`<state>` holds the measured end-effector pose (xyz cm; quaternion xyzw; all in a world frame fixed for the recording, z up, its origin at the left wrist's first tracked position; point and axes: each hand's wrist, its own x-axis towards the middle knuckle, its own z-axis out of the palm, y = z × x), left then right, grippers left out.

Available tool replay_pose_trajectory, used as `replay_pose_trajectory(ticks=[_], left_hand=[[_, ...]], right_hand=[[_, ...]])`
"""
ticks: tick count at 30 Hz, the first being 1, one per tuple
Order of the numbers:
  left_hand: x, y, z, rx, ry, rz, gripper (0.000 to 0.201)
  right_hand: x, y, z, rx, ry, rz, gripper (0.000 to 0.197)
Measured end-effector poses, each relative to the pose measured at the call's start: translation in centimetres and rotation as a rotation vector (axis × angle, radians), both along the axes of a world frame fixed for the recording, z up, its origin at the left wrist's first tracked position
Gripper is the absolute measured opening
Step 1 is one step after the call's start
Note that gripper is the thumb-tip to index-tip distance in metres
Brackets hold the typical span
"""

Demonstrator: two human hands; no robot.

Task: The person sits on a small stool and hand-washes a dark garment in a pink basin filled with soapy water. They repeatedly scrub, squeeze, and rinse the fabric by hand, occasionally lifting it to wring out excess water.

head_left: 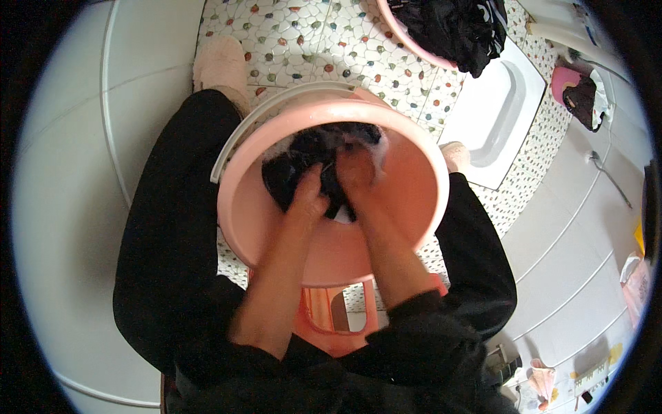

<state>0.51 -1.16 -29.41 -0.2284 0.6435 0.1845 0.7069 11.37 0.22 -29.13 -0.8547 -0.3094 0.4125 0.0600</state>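
Pink bucket (pixel 412 190) is the biggest item, between the person's legs; forearms cover part of its near rim, base hidden. White squat toilet (pixel 502 114) ahead and right of bucket, one corner covered by dark clothes (pixel 448 26) piled in a pink basin (pixel 412 48); basin sits beyond bucket, cut off at top edge. Red plastic frame (pixel 348 339) on bucket's near side, mostly hidden by bucket and arms, full shape unclear. Dark wet cloth (pixel 286 181) is inside bucket, toward far wall; folds hard to separate. Left grip (pixel 310 196) and right grip (pixel 355 172) both on it, fingers partly buried, right one blurred: can't tell if either is closed. White suds (pixel 378 157) beside cloth, inside bucket's right half.
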Motion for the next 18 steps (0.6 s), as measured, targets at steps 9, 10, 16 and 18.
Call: replay_pose_trajectory(ticks=[9,10,16,18], left_hand=[[-1.5,1.9,2.7,0.213,-0.142,0.421,0.050],[-2.1,2.0,2.2,0.242,-0.135,0.475,0.052],[-1.8,1.8,4.1,0.374,-0.216,0.370,0.067],[-1.3,2.0,6.2,0.323,-0.195,0.142,0.073]], right_hand=[[0.0,0.1,2.1,0.054,0.108,-0.364,0.062],[-1.0,-0.6,3.1,0.174,0.209,-0.393,0.063],[-2.1,-3.0,6.3,0.172,0.250,-0.473,0.054],[-1.2,-3.0,8.1,0.111,0.303,-0.311,0.052]])
